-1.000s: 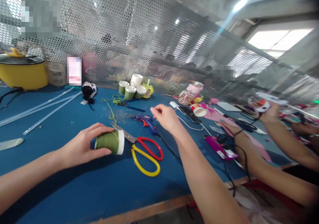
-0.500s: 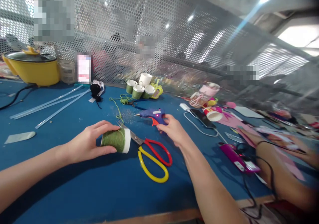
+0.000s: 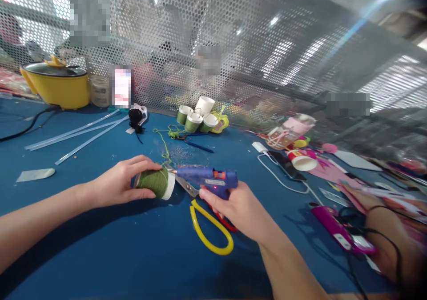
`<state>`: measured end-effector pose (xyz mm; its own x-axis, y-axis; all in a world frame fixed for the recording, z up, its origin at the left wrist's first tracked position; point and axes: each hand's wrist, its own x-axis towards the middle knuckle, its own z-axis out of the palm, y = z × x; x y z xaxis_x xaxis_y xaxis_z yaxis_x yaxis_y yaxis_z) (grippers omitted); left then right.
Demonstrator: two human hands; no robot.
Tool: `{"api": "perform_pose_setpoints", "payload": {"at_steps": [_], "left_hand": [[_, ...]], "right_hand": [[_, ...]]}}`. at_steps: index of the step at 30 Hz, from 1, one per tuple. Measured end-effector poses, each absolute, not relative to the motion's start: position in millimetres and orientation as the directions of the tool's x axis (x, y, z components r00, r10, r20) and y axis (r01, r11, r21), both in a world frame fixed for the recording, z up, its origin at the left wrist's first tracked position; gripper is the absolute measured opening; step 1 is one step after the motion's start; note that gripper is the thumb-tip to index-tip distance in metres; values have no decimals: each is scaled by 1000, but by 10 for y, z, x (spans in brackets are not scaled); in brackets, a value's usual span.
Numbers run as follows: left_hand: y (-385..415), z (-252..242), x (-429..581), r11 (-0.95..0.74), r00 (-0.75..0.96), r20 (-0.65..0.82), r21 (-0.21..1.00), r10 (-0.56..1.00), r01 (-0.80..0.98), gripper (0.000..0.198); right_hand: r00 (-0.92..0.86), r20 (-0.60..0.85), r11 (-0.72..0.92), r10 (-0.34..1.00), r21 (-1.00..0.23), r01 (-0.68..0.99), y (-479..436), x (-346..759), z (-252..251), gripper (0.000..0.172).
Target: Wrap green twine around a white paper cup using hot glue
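A white paper cup wrapped in green yarn [image 3: 154, 183] lies on its side, my left hand [image 3: 125, 182] closed around it. My right hand [image 3: 236, 206] grips a blue glue gun [image 3: 207, 177] by its handle; a small red light glows on its side. The gun's nozzle points left, at the upper edge of the cup, and whether it touches I cannot tell. Scissors [image 3: 210, 231] with one yellow and one red handle lie beneath the gun and partly behind my right hand. From the cup a loose green yarn strand [image 3: 164, 145] runs back across the table.
Several small yarn-wrapped cups [image 3: 193, 121] stand at the back beside pliers [image 3: 196, 145]. Clear glue sticks [image 3: 76, 133] and a yellow electric pot [image 3: 58, 86] are left. At right are a phone [image 3: 285, 166], a purple power strip [image 3: 340, 229] and another person's arm [image 3: 383, 220].
My right hand has lifted the glue gun off the table and brought it nearer, its nozzle now at the cup. The cup stays in my left hand, slightly tilted. The view has shifted left.
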<state>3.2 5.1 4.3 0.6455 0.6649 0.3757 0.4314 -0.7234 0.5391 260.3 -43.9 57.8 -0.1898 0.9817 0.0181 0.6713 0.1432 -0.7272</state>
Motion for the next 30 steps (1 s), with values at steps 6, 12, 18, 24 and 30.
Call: {"api": "perform_pose_setpoints", "payload": {"at_steps": [6,12,18,24,30], "left_hand": [[57,49,20,-721,653,363,540,665,435,40],[58,68,28,-710,654,342,542,675,449,41],[66,57,23,-712,643,359,541,676,446,41],[68,44,27,-705,633,361,547,685,452,41],[69,40,25,-703,631,362,550,687,450,43]], "right_hand": [[-190,52,175,980,-673,719,-469,2601,556,16],[-188,40,174,981,-599,781,-502,2611,571,18],[-196,47,184,980,-602,777,-509,2603,578,16],[-198,41,184,979,-580,793,-514,2618,561,15],[-195,45,185,980,-572,799,-521,2624,556,15]]}}
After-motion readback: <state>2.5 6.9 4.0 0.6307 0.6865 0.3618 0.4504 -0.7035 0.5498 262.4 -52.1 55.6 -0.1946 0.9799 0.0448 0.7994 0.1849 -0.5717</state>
